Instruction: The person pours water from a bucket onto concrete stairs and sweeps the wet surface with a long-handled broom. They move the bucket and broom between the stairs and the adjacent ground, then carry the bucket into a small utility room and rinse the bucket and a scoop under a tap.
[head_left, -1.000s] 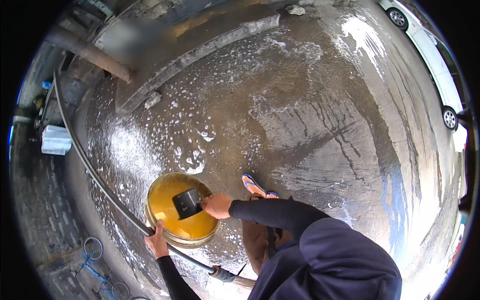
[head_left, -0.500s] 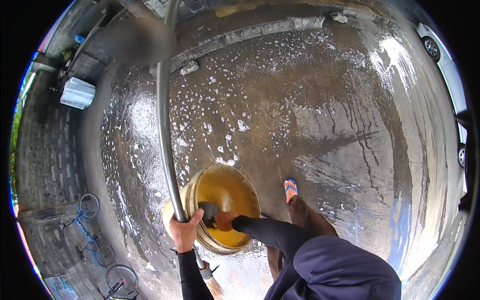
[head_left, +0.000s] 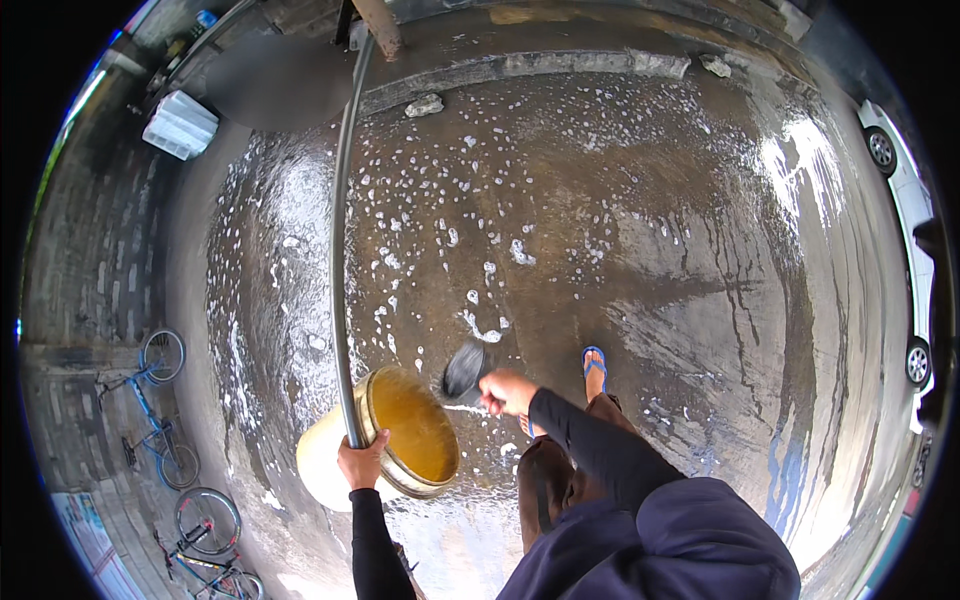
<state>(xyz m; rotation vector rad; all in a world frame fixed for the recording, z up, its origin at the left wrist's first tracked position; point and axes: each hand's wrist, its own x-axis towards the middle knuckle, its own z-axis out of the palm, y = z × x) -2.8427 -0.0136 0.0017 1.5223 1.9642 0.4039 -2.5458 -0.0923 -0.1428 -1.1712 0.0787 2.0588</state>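
My left hand [head_left: 362,461] is closed around the long metal pole [head_left: 341,250] of a broom, with its thumb against the rim of a yellowish bucket [head_left: 325,455]. The bucket tilts with its mouth toward the right, and its yellow inside shows. My right hand [head_left: 508,391] grips a dark dipper [head_left: 464,370], somewhat blurred, just right of the bucket's mouth and above the wet floor. Its contents, if any, cannot be made out. The broom's bristles are mostly hidden behind my left forearm.
Wet concrete floor [head_left: 560,250] with foam patches spreads ahead. My feet in blue sandals [head_left: 594,358] stand right of centre. A low kerb [head_left: 590,64] and a loose stone [head_left: 424,106] lie beyond. Bicycles [head_left: 152,415] stand along the left wall; a white car [head_left: 905,200] is far right.
My right hand has drawn the dipper out of the bucket, up and to the right. The bucket has shifted left and slightly down, still in my left hand with the pole.
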